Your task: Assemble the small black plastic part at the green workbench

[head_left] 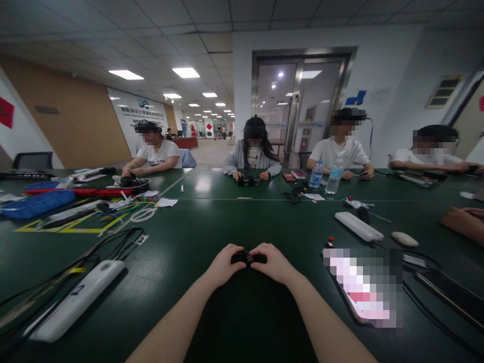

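Both my hands meet over the dark green table (181, 282), around a small black object (248, 258). It looks like two dark rounded parts joined by a narrow middle; its exact kind is too dark to make out. My left hand (226, 264) grips its left end, thumb below and fingers curled over the top. On the right end, my right hand (273, 262) holds it in the same way. The object sits low, at or just above the table top; which one I cannot tell.
At left lies a white power bank-like case (77, 302) marked 2, with black cables. A blurred-out phone (355, 292), a dark phone (454, 297), a white power strip (359, 227) and a mouse (404, 239) lie at right. Bottles (335, 179), a blue tray (38, 204) and several people are beyond.
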Motion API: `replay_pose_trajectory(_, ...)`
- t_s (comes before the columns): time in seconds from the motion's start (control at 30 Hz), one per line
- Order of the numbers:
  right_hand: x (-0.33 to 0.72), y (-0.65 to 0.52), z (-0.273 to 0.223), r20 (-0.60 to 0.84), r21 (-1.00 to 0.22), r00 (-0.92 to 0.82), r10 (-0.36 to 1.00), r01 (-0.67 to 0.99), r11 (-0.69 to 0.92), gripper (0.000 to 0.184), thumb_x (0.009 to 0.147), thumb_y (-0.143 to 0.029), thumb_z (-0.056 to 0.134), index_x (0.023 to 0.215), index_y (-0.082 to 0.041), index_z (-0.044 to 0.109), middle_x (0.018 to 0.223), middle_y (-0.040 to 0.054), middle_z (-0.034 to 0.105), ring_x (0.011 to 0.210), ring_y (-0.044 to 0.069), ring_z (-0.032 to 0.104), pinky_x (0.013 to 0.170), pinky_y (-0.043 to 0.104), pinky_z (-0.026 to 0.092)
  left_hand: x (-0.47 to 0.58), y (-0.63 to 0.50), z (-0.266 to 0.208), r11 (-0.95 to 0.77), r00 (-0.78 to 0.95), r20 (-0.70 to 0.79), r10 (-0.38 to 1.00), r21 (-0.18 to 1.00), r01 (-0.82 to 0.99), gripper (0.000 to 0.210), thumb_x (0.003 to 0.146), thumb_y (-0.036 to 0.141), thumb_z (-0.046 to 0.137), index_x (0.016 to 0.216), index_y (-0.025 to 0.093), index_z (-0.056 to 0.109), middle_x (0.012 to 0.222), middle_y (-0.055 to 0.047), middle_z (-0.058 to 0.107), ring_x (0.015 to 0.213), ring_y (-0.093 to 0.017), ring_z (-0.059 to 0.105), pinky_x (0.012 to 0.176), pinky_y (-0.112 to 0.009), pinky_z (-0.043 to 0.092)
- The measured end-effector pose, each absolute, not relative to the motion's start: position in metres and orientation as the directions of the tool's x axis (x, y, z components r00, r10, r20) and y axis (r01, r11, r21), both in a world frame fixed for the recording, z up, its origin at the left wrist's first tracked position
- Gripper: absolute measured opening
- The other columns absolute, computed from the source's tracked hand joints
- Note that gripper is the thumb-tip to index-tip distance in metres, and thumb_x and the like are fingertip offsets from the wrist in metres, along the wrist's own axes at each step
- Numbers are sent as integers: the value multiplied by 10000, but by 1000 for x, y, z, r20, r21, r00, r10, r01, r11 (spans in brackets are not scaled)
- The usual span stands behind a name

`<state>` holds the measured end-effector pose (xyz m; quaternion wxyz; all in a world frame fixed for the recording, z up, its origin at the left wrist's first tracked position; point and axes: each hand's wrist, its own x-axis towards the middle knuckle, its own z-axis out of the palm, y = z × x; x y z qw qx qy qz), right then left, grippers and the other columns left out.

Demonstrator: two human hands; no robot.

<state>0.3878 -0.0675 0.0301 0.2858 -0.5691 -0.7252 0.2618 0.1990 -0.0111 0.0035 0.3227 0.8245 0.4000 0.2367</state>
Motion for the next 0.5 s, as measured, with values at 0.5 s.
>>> replay_pose_trajectory(0.5,384,-58,19,86,-853,-71,994,511,110,192,696,-285,585,880,-228,593,902,14,585,854,177,532,761,327,408,197,-7,0,-466,572,125,810,730,501,428,687,329,585,1099,225,530,1098,-36,520,982,-180,509,874,-323,399)
